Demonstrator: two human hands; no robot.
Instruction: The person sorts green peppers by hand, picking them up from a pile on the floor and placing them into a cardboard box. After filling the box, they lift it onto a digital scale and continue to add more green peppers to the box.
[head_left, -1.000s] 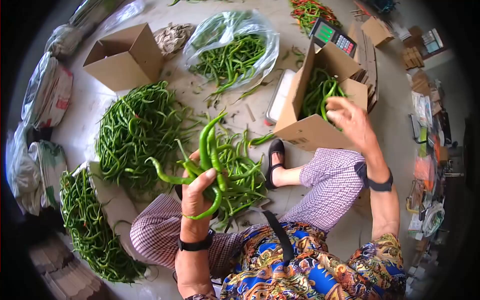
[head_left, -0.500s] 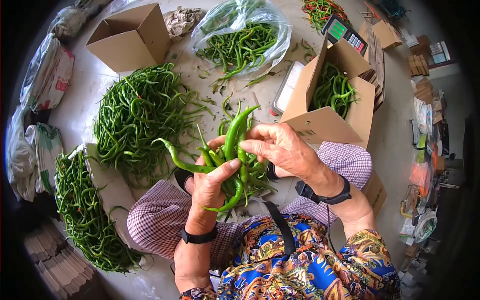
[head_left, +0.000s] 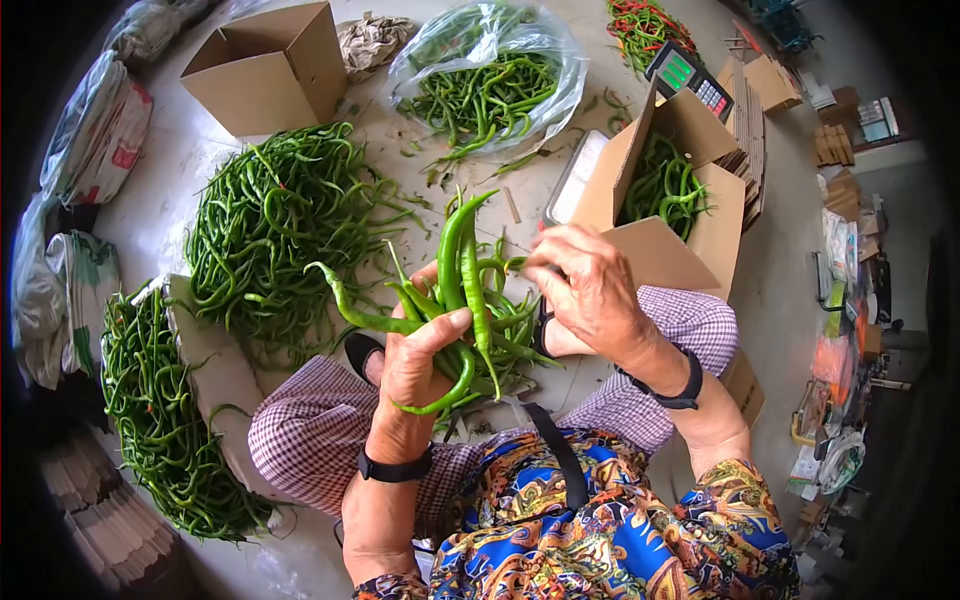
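My left hand (head_left: 415, 360) is wrapped round a bunch of long green peppers (head_left: 455, 270), its thumb lying across them. Just right of the bunch is my right hand (head_left: 585, 290), its fingers curled together near a pepper tip; whether it pinches anything is hard to tell. Below and behind the held bunch, more green peppers (head_left: 515, 350) lie on the floor between my legs, partly hidden by my left hand.
A large pepper heap (head_left: 280, 220) and a filled box of peppers (head_left: 165, 420) lie left. An empty carton (head_left: 265, 85) and a plastic bag of peppers (head_left: 490, 90) stand ahead. Right are an open carton (head_left: 665, 250) holding peppers and a scale display (head_left: 690, 75).
My right hand has come away from the bunch and moved slightly right, its fingers now curled. My left hand still holds the peppers, and one of them hangs lower in front.
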